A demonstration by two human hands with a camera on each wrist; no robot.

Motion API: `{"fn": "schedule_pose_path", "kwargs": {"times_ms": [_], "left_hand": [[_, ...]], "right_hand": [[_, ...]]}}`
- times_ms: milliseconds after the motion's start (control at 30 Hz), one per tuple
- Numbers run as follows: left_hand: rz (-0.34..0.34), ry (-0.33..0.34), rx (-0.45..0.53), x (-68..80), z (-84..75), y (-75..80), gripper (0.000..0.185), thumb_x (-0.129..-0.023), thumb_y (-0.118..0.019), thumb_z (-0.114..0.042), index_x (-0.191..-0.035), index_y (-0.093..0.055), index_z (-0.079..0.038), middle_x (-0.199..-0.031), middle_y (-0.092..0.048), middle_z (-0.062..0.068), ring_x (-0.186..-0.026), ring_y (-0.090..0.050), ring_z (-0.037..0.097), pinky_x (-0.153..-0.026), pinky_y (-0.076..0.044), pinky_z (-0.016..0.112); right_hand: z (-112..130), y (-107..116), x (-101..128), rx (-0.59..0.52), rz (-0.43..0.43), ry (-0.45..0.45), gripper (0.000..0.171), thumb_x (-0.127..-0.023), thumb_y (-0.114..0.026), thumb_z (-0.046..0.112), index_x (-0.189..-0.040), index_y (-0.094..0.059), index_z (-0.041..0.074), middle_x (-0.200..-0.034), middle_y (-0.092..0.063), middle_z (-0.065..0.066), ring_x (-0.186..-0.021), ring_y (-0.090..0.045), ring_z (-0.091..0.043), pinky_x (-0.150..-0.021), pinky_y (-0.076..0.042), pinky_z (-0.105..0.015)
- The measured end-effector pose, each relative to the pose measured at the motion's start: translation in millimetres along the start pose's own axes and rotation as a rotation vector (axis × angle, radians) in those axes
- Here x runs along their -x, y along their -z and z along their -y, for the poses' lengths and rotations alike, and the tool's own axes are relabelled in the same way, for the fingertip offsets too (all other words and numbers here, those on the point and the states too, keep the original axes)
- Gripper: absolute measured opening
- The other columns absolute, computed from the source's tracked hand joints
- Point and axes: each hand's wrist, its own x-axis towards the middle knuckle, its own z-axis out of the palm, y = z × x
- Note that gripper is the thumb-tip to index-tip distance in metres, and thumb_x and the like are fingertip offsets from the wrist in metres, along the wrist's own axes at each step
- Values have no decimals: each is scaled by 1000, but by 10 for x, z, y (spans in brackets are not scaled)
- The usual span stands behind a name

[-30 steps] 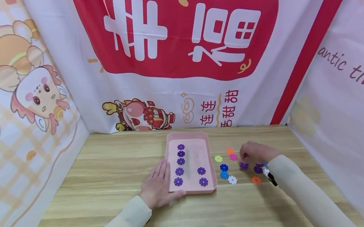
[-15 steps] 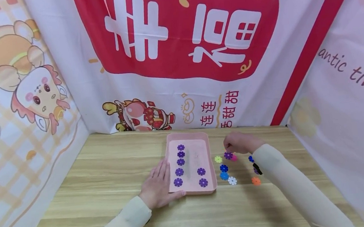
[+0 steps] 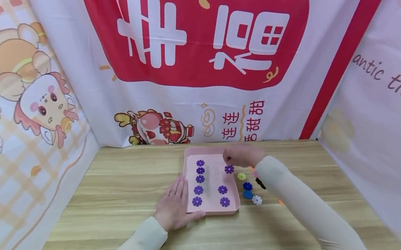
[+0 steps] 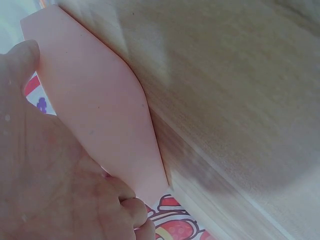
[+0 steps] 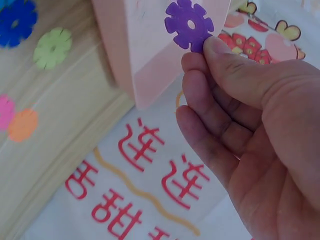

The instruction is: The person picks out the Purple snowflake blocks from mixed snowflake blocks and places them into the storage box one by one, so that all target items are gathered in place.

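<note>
A pink tray [image 3: 188, 161] sits on the wooden table, with several purple flower-shaped discs in two columns inside. My right hand [image 3: 237, 156] hovers over the tray's right side and pinches a purple disc [image 3: 229, 169] [image 5: 189, 24] between thumb and fingertips. My left hand [image 3: 173, 205] lies flat on the table with straight fingers against the tray's left edge [image 4: 95, 105]. Loose discs lie right of the tray: a yellow-green one [image 3: 241, 176] [image 5: 52, 47], two blue ones [image 3: 247, 186], a white one [image 3: 257, 200].
Printed cloth banners wall the table in at the back, left and right. Pink [image 5: 5, 111] and orange [image 5: 23, 124] discs lie on the table near the right forearm, mostly hidden by my sleeve in the head view. Bare wood stretches left of and in front of the tray.
My right hand picked a purple disc from the loose group and carried it left, from beside the tray to over the tray's right column. The left hand stayed still.
</note>
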Motion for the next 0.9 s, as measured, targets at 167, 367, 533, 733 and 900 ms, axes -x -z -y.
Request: {"fn": "schedule_pose_path", "kwargs": {"times_ms": [167,367,533,733,900], "left_hand": [[4,3,-6,1,-11,3,123,-90,-45,-90,-165,-25,6,-175,-18,25,-163,-22,40,-134,-27,51],[3,3,-3,18,-24,24,122,-90,-47,-88,-164,-25,6,-175,-18,25,-163,-23,40,-133,-27,51],[-12,-5,-6,25,-20,16,122,-91,-48,-88,-164,-26,7,-174,-20,26,-163,-24,41,-133,-28,51],[-10,-2,-1,14,-19,17,121,-91,-47,-88,-164,-26,6,-175,-20,25,-163,-24,40,-133,-28,51],[-6,2,0,20,-27,30,121,-91,-48,-87,-164,-26,7,-175,-20,25,-163,-23,40,-133,-28,51]], "right_hand": [[101,-125,-151,-39,-13,19,19,-103,-66,10,-87,-76,13,-91,-76,-9,-72,-62,-12,-70,-56,-27],[100,-323,-332,-78,-49,26,23,-100,-63,0,-81,-76,2,-80,-72,-11,-61,-53,-9,-60,-48,-22],[47,-476,-392,-426,-70,-215,22,-94,-64,11,-73,-67,7,-68,-54,1,-57,-44,-12,-56,-40,-24],[4,-541,-405,-73,-87,-46,16,-100,-69,13,-88,-79,12,-90,-69,2,-70,-56,-9,-72,-51,-25],[-22,-585,-453,13,-98,-11,15,-100,-72,15,-88,-81,15,-90,-73,5,-70,-59,-8,-72,-53,-23]]}}
